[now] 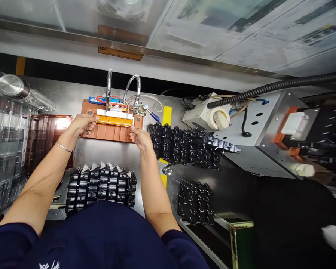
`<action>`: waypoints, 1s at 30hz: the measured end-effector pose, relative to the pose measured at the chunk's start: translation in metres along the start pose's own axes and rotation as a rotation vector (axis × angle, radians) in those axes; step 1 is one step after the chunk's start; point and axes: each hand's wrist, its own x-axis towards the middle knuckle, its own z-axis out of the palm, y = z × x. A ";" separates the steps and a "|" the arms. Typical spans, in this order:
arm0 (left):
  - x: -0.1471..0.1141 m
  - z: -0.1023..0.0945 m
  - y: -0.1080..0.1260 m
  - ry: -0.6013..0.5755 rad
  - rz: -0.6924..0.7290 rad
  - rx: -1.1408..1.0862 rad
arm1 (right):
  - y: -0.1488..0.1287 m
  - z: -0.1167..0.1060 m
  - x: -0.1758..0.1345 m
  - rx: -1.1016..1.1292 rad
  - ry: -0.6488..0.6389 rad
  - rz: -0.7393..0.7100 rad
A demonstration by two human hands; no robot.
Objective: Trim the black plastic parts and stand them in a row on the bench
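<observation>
Between my two hands is a long, flat orange-yellow strip (115,120) with a light edge. My left hand (85,123) pinches its left end. At its right end my right hand (140,136) has thumb and fingers closed on the corner. The strip lies along the white ledge of a copper-brown fixture (109,135); I cannot tell whether it rests there or is held just above. Two bendable metal hoses (133,79) rise behind it, near a blue cylinder (96,100) and a blue-handled lever (153,116).
Black ribbed parts (100,186) sit in rows in front of my body, more of these black parts (182,145) to the right. A white machine (241,138) with a black corrugated hose (271,86) stands right. Clear plastic trays (5,149) and a steel flask (24,93) are left.
</observation>
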 end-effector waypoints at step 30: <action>-0.046 0.016 -0.075 0.168 1.219 1.001 | 0.038 0.030 -0.060 -1.225 -0.167 -1.150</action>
